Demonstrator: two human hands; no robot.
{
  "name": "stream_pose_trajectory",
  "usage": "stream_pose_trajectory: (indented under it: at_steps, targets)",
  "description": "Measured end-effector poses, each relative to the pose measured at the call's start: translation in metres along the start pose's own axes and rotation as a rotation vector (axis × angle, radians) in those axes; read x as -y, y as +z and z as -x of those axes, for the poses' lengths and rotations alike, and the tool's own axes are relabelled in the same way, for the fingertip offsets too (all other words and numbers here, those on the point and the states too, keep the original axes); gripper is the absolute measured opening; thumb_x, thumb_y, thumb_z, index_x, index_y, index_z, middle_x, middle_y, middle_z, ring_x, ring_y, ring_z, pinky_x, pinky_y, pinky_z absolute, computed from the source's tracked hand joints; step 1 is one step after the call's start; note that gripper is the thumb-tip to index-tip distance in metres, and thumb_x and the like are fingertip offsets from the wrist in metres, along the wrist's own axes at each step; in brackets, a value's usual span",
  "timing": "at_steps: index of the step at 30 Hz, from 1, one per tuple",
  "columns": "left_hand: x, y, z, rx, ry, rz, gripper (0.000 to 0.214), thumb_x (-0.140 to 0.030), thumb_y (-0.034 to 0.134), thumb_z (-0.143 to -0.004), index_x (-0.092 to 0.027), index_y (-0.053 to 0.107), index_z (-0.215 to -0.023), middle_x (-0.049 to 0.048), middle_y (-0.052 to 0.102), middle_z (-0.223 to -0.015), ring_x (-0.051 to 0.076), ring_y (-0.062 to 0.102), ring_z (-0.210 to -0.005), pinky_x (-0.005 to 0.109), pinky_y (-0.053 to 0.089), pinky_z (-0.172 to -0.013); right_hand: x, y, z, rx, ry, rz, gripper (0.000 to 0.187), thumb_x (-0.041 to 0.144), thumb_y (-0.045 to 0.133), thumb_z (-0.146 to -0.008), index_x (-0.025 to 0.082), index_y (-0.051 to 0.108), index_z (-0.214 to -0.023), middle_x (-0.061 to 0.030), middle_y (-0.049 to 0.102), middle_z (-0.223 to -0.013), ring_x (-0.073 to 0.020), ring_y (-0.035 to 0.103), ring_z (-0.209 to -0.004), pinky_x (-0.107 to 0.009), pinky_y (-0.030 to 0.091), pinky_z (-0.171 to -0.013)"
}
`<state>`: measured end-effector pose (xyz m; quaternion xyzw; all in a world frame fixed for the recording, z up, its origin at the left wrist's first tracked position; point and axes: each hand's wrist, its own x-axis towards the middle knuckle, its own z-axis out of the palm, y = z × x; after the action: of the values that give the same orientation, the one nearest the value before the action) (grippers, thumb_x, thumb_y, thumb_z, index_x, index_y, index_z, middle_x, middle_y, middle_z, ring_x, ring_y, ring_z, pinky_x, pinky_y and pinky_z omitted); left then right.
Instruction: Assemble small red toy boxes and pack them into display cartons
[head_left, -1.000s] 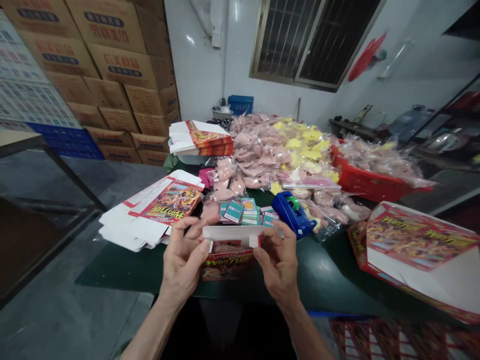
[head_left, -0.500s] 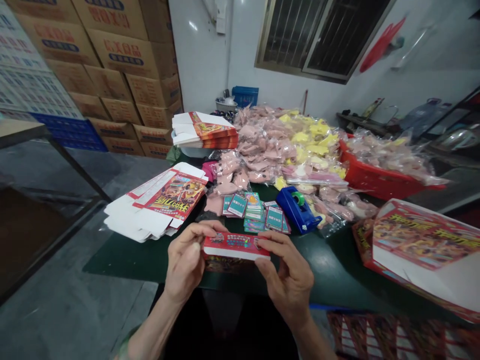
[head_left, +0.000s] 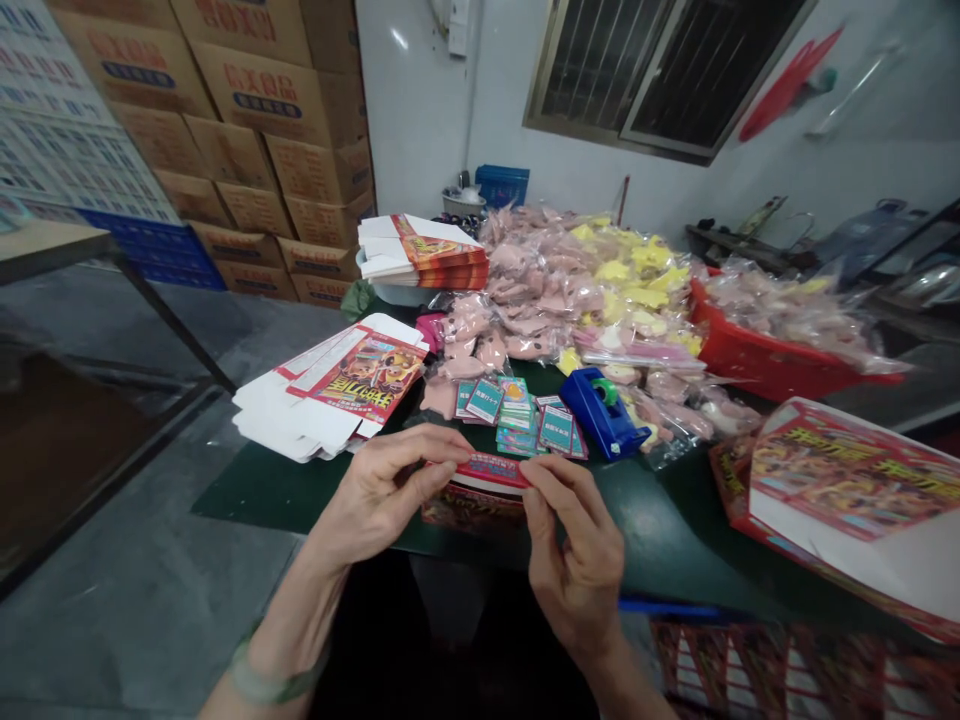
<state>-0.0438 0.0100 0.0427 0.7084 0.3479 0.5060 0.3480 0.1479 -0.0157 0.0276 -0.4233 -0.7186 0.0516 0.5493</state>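
A small red printed cardboard box (head_left: 487,472) stands at the table's near edge, its top flap tilted between my hands. My left hand (head_left: 390,490) pinches the flap's left end between thumb and fingers. At the right end, my right hand (head_left: 574,545) grips the flap the same way. Below the flap the box's darker printed side shows, partly hidden by my fingers. Just beyond lie small piles of teal printed cards (head_left: 517,420), with a blue tape dispenser (head_left: 606,415) holding green tape at their right.
Flat unfolded cartons (head_left: 330,385) lie at the left, and more cartons (head_left: 424,255) are stacked behind. Bagged pink and yellow plush pieces (head_left: 570,285) heap up at the back. A red basket (head_left: 787,355) and a large open printed box (head_left: 847,490) stand right.
The flap has tipped, so less of its red face shows. My left fingers have shifted along its edge, and the view has swung slightly left.
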Motion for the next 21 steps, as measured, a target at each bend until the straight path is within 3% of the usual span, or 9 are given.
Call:
stream_pose_trajectory:
  at_steps: [7, 13, 21]
  targets:
    - [0.035, 0.021, 0.009, -0.122, 0.128, 0.339, 0.02, -0.029, 0.061, -0.08, -0.018, 0.068, -0.096, 0.0123, 0.063, -0.101, 0.023, 0.062, -0.087, 0.035, 0.053, -0.069, -0.014, 0.016, 0.015, -0.046, -0.151, 0.079, 0.038, 0.013, 0.045, -0.088, 0.018, 0.048, -0.125, -0.0154, 0.054, -0.114, -0.0231, 0.057, -0.105, -0.041, 0.053, -0.082]
    - [0.04, 0.036, 0.012, -0.219, 0.243, 0.2, 0.045, -0.02, 0.078, -0.064, -0.024, 0.06, -0.105, 0.0088, 0.062, -0.107, 0.023, 0.059, -0.098, 0.035, 0.051, -0.078, -0.016, 0.031, 0.019, -0.139, -0.141, 0.031, 0.042, 0.01, 0.041, -0.089, 0.018, 0.042, -0.13, -0.0164, 0.051, -0.123, -0.0237, 0.054, -0.113, -0.044, 0.052, -0.088]
    - [0.043, 0.046, 0.016, -0.286, 0.198, 0.11, 0.05, -0.024, 0.065, -0.078, -0.024, 0.043, -0.124, 0.0118, 0.054, -0.122, 0.022, 0.062, -0.097, 0.038, 0.051, -0.082, -0.017, 0.046, 0.023, -0.237, -0.134, 0.034, 0.043, 0.009, 0.038, -0.089, 0.021, 0.039, -0.131, -0.016, 0.044, -0.132, -0.0253, 0.05, -0.119, -0.048, 0.049, -0.091]
